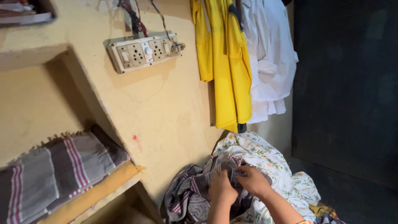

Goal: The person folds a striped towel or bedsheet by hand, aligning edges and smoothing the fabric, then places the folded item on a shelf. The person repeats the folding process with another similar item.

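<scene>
1. Both hands are seen at the bottom of the view, approx. centre, pressed close together on a bundle of cloth.
2. The left hand [222,187] is curled shut, knuckles up, and a fold of the grey striped cloth [192,195] is gripped in it.
3. The right hand [253,180] is laid just beside it, touching or nearly so; its fingers are bent down and the same cloth is pinched at its top edge, right where the two hands meet.
4. That grey cloth, w/ pink-and-white stripes, is bunched up and draped down toward the bottom edge of the frame, left of the forearms.
5. Under and behind it a white floral sheet [269,159] is spread, w/ small green and yellow flowers; it's touched by the striped cloth along the left side. What the whole pile rests on can't be told, it's hidden.
6. On the left, a yellow wall shelf [99,188] is seen, and a folded grey towel w/ red stripes [62,166] is laid along its front edge, well apart from the hands.
7. Higher on the yellow wall [166,108] a white switch and socket board [143,52] is mounted, tilted a bit, w/ wires [134,16] run up from it.
8. At the top, a yellow shirt [226,62] is hung, and a white shirt [269,54] is hung right beside it, touching.
9. The right side of the view is taken up by a dark door or panel [344,83]; which one, can't be told.
</scene>
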